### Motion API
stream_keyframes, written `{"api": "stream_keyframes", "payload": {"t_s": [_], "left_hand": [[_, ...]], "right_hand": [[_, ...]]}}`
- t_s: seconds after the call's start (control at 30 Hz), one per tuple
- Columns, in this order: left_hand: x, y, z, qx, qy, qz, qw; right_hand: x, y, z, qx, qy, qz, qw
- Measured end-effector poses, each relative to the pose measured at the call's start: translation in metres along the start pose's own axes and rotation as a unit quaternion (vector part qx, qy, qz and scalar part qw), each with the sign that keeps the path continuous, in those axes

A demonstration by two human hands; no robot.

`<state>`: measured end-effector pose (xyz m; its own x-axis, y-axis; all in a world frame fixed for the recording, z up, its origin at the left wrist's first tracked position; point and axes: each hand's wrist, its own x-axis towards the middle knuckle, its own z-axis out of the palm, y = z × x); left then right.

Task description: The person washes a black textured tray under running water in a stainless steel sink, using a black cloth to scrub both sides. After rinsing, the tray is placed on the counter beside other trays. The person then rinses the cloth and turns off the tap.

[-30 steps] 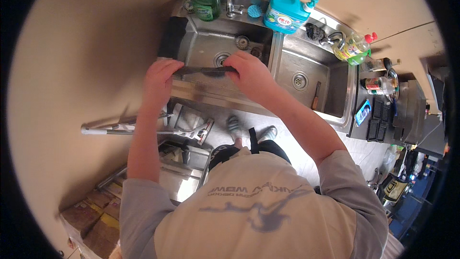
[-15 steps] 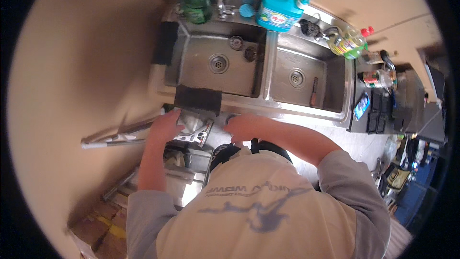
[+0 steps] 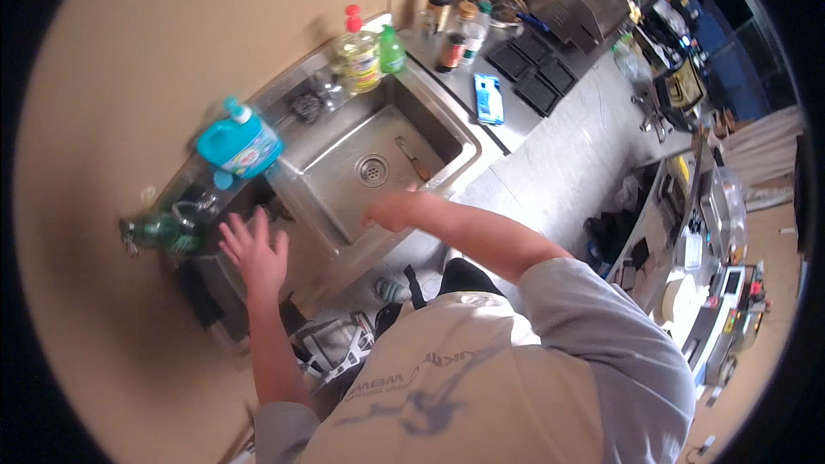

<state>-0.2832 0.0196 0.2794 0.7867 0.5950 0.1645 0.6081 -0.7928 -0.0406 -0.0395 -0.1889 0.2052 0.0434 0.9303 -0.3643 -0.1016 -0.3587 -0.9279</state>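
My left hand (image 3: 256, 253) is raised over the left sink basin (image 3: 301, 271), fingers spread and nothing in them. Near its fingertips stands a teal detergent jug (image 3: 241, 144) on the sink's back ledge, with a dark green bottle (image 3: 163, 232) farther left. My right hand (image 3: 394, 210) hangs over the front rim of the right sink basin (image 3: 339, 150). Its fingers point down and are mostly hidden and blurred, so their grip does not show. Inside that basin lies a brush with a brown handle (image 3: 412, 159), just beyond the right hand.
A yellow soap bottle with red pump (image 3: 358, 60), a green bottle (image 3: 391, 51) and a dark scouring pad (image 3: 305, 107) line the back ledge. To the right, the counter carries a phone (image 3: 488, 101), black trays (image 3: 533, 69) and sauce bottles (image 3: 453, 47). An office chair (image 3: 670, 99) stands farther off.
The view has swung to the right. My left hand has come up from beside the white-framed thing below the sink to above the left basin. The right hand now reaches over the right basin's front edge.
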Motion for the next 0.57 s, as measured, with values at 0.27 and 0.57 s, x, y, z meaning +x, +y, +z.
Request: {"api": "stream_keyframes", "payload": {"t_s": [0.27,0.57], "left_hand": [[0.084,0.216,0.02,-0.676,-0.354,0.007,0.646],[0.201,0.517,0.151,-0.684,-0.375,-0.208,0.589]], "right_hand": [[-0.2,0.046,-0.182,-0.218,0.392,0.145,0.882],[-0.172,0.152,-0.351,-0.012,0.525,0.153,0.837]]}}
